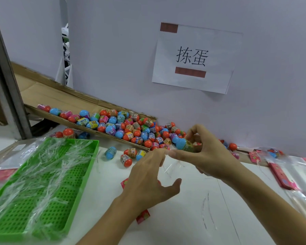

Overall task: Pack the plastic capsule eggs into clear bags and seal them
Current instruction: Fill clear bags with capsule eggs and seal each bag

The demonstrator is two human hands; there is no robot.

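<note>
Left hand (148,175) pinches clear bag (168,167); right hand (207,156) grips blue egg (183,145); wall sign (193,58) reads 拣蛋.

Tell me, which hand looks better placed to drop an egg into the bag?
Probably the right hand: it already grips a blue egg just above the clear bag, whose edge the left hand seems to hold.

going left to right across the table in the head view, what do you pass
green tray → loose blue egg → left hand → right hand holding a blue egg → red cards and clear bags at the right edge
</note>
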